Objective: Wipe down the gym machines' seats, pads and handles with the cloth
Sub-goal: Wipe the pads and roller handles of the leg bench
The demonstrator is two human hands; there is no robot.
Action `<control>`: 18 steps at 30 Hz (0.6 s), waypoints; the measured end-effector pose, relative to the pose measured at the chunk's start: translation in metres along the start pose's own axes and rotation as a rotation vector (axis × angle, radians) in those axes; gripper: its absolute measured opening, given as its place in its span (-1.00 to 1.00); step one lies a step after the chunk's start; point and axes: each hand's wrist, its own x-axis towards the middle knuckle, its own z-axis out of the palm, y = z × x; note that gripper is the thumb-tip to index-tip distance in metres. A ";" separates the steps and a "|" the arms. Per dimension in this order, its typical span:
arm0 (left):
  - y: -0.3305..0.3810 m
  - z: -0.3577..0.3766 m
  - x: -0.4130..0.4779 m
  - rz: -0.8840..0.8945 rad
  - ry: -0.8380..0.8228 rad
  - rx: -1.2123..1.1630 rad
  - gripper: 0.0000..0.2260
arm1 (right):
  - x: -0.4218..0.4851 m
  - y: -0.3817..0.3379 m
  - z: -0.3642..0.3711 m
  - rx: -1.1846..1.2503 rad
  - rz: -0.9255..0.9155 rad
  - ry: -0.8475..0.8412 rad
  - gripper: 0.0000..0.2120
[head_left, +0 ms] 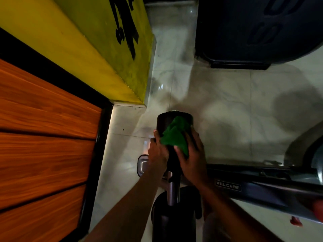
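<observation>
Dim, wide-angle-bent view; glare spots on the glossy floor (218,105), soft shadows, blurred edges.

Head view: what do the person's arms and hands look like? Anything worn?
Left hand and right hand are gloveless; no rings or watch visible in the dim light. Left forearm and right forearm are uncovered down to the frame edge, no sleeves showing.

To your left runs a wall of orange-brown wood panels (43,128), edged by a black frame (97,145). Past it you see a yellow wall (70,41) bearing a black painted figure (125,23), cut off at the top. Below you lies a pale, glossy tiled floor (227,102), crossed by soft shadows. At upper right a dark rounded bulk (253,28) stands on a black base bar (239,64). A red blur (318,211) at the lower right edge is too unclear to name.
</observation>
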 end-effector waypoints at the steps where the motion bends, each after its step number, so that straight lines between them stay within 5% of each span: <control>1: 0.003 0.001 -0.001 0.031 0.015 0.045 -0.40 | 0.017 0.002 0.001 0.024 0.050 0.020 -0.41; 6: 0.009 -0.001 -0.009 -0.047 -0.011 0.034 -0.38 | 0.080 -0.007 0.013 0.136 0.425 0.181 -0.21; 9: 0.006 -0.002 -0.002 -0.081 -0.032 -0.026 -0.34 | 0.036 -0.020 0.014 -0.022 0.227 0.210 -0.35; 12: -0.002 -0.003 0.005 -0.059 -0.064 -0.127 -0.23 | -0.026 -0.010 0.003 -0.051 -0.017 0.027 -0.40; 18: -0.064 0.015 0.083 -0.189 -0.202 -0.268 -0.08 | 0.034 0.015 0.002 0.073 0.132 0.043 -0.27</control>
